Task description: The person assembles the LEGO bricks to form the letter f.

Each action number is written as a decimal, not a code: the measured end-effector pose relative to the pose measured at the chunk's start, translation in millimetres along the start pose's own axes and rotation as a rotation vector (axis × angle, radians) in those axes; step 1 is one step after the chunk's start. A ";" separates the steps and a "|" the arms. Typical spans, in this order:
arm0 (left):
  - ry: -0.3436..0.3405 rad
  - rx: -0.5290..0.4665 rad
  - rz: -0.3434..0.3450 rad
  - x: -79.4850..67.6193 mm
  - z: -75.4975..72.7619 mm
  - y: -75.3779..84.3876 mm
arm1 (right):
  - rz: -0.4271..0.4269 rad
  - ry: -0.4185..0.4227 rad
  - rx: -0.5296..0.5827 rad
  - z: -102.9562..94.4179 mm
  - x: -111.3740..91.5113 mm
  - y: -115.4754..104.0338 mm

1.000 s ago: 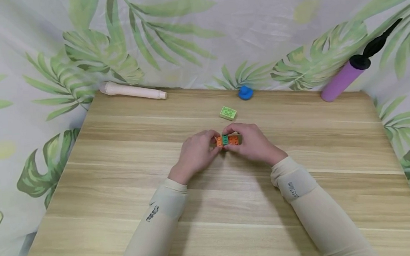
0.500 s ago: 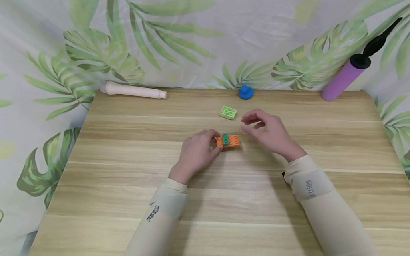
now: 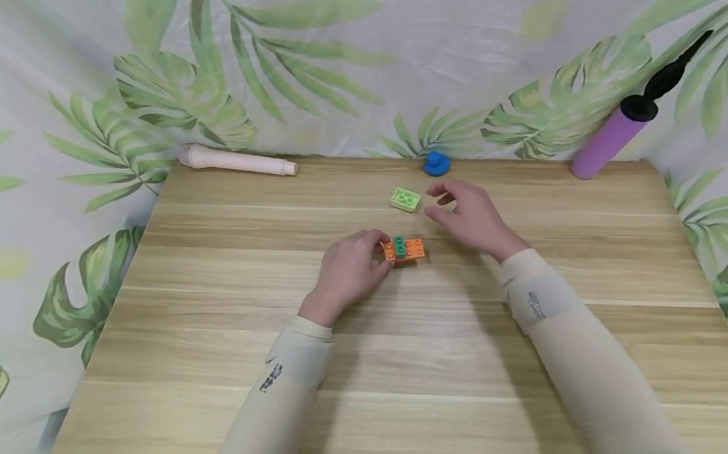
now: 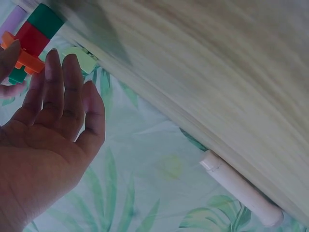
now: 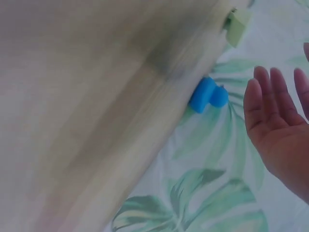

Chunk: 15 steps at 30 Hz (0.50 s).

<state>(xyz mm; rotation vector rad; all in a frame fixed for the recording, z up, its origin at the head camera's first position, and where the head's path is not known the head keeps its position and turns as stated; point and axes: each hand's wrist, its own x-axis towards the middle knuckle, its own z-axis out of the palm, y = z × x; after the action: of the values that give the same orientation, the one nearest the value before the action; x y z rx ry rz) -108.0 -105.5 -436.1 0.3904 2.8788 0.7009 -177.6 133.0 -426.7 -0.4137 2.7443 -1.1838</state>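
My left hand (image 3: 350,271) pinches the left end of an orange toy brick (image 3: 415,248) between thumb and fingers. A narrow green brick (image 3: 399,245) sits across its studs. Seen from the left wrist, a red brick (image 4: 33,39) and a dark green brick (image 4: 45,21) form the stack's base under the orange one, resting on the table. My right hand (image 3: 471,220) holds nothing, its fingers loosely bent, just right of a light green brick (image 3: 405,199). That brick lies with its hollow underside up.
At the back edge of the wooden table (image 3: 222,381) is a blue rubber-duck-like toy (image 3: 436,164). A pale pink microphone-shaped stick (image 3: 240,161) lies at back left. A purple hand pump (image 3: 610,140) with a black end leans on the leaf-print cloth (image 3: 325,59) at back right.
My right hand has let go of the brick stack, drawn back to the right, then moved up towards the light green brick. My left hand keeps its place on the stack.
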 end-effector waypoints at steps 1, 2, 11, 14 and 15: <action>-0.002 0.004 0.002 0.1 -0.1 -0.2 | 0.001 -0.013 -0.016 2.0 6.3 -1.1; -0.004 0.009 0.004 0.2 -0.2 -0.5 | 0.003 -0.028 -0.029 4.0 12.2 -2.3; -0.002 0.034 0.010 -0.9 -2.2 -1.7 | 0.001 -0.123 -0.131 21.7 44.4 -7.3; 0.004 0.034 0.009 -1.1 -2.4 -1.9 | 0.006 -0.128 -0.160 26.7 47.4 -4.4; 0.005 0.034 0.009 -1.2 -2.3 -2.0 | 0.008 -0.131 -0.170 28.4 48.3 -2.9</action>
<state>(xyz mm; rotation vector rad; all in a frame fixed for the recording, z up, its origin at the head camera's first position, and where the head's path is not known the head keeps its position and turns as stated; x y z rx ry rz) -107.7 -108.5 -434.9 0.4069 2.8988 0.6554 -216.9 97.0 -444.3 -0.4792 2.7381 -0.8902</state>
